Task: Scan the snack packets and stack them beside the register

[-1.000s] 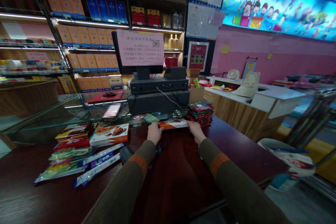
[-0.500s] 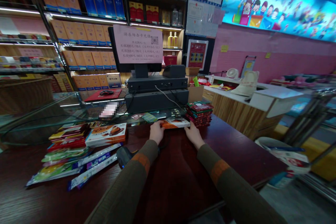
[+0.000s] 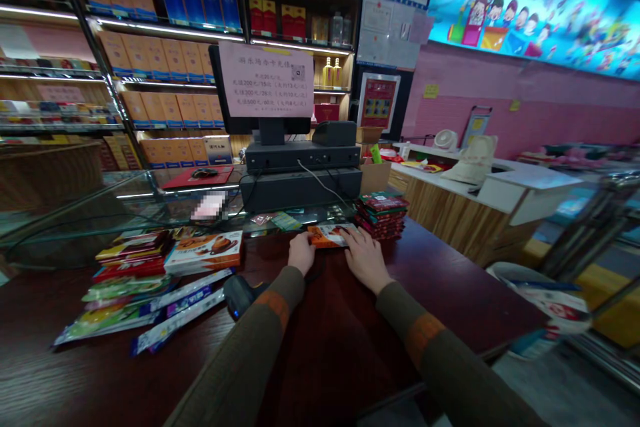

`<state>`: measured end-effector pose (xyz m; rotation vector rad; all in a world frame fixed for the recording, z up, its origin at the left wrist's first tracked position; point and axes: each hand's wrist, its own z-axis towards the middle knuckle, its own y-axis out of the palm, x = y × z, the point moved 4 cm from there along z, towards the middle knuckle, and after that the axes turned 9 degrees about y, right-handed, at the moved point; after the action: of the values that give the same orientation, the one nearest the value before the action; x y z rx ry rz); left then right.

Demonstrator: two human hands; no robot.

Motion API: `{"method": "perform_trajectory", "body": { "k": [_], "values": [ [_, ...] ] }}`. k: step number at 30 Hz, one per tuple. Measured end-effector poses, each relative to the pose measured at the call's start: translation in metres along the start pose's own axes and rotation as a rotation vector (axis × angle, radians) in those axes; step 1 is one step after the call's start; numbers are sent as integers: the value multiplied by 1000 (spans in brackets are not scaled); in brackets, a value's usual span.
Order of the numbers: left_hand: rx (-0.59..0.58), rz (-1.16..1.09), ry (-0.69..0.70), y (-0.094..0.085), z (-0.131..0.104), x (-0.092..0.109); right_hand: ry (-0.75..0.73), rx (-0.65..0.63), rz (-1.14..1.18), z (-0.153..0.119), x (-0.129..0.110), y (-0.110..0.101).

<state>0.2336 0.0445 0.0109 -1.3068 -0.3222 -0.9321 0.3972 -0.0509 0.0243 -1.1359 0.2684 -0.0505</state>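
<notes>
A flat orange-and-white snack box [image 3: 325, 236] lies on the dark red-brown table in front of the register base. My left hand [image 3: 301, 252] is closed at its left end, thumb and fingers curled against the edge. Over the right part of the same box, my right hand [image 3: 367, 259] rests with fingers spread and stretched out, covering that end. Just beyond my right hand stands a stack of dark red and green packets [image 3: 381, 215]. Left of my left forearm sits a black handheld scanner [image 3: 240, 296], partly hidden by the sleeve.
To the left lie a similar snack box [image 3: 205, 251], red packets [image 3: 133, 253], green bags [image 3: 115, 310] and long blue-white sachets [image 3: 180, 323]. A monitor with a pink sign [image 3: 267, 80] stands on the register [image 3: 300, 187]. A white bin [image 3: 537, 293] stands beyond the table's right edge.
My right hand has shifted from gripping the right end of the snack box to lying over its top, fingers spread. My left hand stays at the left end.
</notes>
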Motion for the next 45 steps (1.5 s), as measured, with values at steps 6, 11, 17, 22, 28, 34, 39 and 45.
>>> {"method": "perform_trajectory", "body": {
  "k": [6, 11, 17, 22, 28, 34, 39, 45],
  "values": [
    [-49, 37, -38, -2, -11, 10, 9, -81, -22, 4, 3, 16],
    [-122, 322, -46, -5, -26, 25, 12, -93, -28, 1, 3, 21],
    [-244, 427, -57, -12, -29, 26, 21, -65, -16, -2, 3, 20],
    [-267, 447, -75, -21, -29, 21, 30, -46, -14, -3, 5, 22],
    [-285, 452, -84, -22, -31, 21, 51, -60, -31, 1, 7, 26],
    [-321, 462, -86, -24, -31, 19, 45, -55, -36, 2, 6, 27],
    [-308, 482, -47, -29, -33, 18, 50, -54, -49, 2, 5, 30],
    [-288, 466, 110, -26, -36, 23, 52, -39, -60, 0, 1, 29]
  ]
}}
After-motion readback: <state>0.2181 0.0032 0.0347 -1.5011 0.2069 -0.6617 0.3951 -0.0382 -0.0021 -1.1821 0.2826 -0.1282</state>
